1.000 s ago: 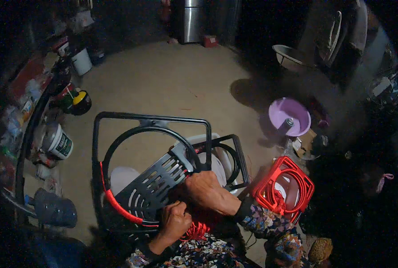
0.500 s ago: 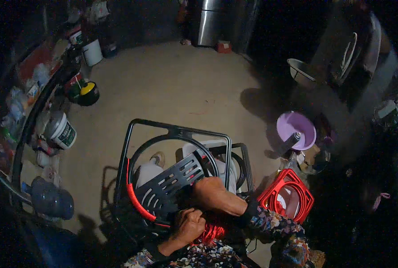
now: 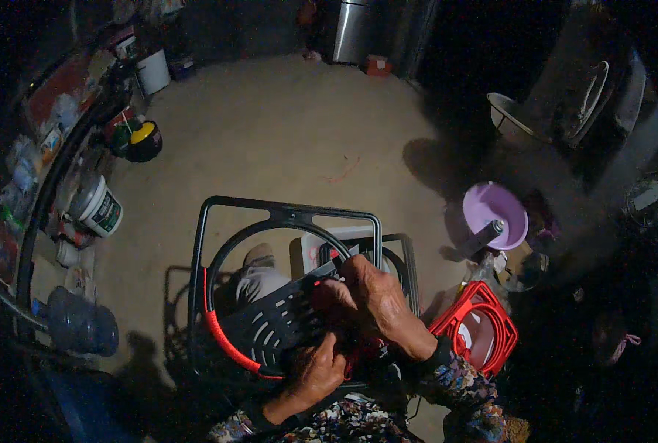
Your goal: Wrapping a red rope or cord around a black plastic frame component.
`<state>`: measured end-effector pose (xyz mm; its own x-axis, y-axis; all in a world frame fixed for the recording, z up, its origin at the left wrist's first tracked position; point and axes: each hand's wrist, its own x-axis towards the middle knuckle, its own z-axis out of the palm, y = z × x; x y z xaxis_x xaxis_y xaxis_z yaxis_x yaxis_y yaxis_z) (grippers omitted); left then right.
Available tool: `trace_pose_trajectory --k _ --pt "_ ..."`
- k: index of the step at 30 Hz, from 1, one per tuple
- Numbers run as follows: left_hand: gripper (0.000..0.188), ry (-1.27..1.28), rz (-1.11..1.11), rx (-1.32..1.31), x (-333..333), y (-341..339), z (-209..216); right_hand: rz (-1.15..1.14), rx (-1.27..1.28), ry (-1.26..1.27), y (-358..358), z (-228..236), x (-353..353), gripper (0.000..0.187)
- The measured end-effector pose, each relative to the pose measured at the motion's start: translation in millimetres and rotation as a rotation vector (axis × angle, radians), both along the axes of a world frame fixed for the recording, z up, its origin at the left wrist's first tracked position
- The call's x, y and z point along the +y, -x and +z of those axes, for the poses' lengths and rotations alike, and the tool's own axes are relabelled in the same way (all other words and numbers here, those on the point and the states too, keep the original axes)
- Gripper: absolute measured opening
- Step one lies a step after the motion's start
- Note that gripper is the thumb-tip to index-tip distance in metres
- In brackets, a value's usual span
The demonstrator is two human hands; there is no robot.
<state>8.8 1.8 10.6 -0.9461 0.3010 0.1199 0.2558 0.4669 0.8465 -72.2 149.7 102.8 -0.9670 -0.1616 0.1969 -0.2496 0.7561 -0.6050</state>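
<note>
A dark metal chair frame (image 3: 285,214) with a round ring lies in front of me, partly wound with red cord (image 3: 222,343). Across the ring sits a dark slotted plastic panel (image 3: 277,325). My right hand (image 3: 369,295) presses on the panel's upper right end, fingers curled over red cord there. My left hand (image 3: 318,369) grips the panel's lower edge beside a bunch of red cord (image 3: 358,354). My foot in a pale shoe (image 3: 259,258) shows through the ring.
A red wire stool frame (image 3: 480,328) stands at my right. A purple basin (image 3: 495,214) with a bottle sits further right. Paint buckets (image 3: 96,207), a yellow-lidded pot (image 3: 143,140) and a water jug (image 3: 78,321) line the left wall. Sandy floor stretches ahead.
The view has shifted, so the frame now sits further right and lower. My right hand moved up along the panel; my left hand stays at its lower edge.
</note>
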Motion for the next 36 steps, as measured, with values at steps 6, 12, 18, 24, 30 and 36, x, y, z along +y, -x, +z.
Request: trace_pose_trajectory --k 6,12,18,24,30,36 --pt "0.027 -0.030 0.053 0.196 0.9 -3.7 -5.2 0.109 0.157 -0.575 -12.9 -56.5 -1.3 0.031" --pt "0.020 -0.005 0.098 0.131 -3.5 -0.6 4.3 0.162 0.115 -0.175 -4.9 -35.9 -4.8 0.030" --pt "0.017 -0.237 0.138 -0.167 -11.6 7.5 2.2 0.083 -0.096 0.462 -11.9 -24.5 -1.8 0.033" --pt "0.015 -0.481 0.173 -0.145 -8.1 -3.1 -5.8 0.136 -0.046 0.371 -12.3 -14.8 -3.5 0.031" --pt "0.012 -0.289 -0.001 -0.675 -8.0 2.3 15.7 -0.033 -0.265 1.022 -9.6 18.8 7.8 0.024" --pt "0.025 0.270 -0.305 0.226 -14.7 19.0 -32.0 -0.064 -0.461 1.564 -59.3 48.6 51.0 0.032"
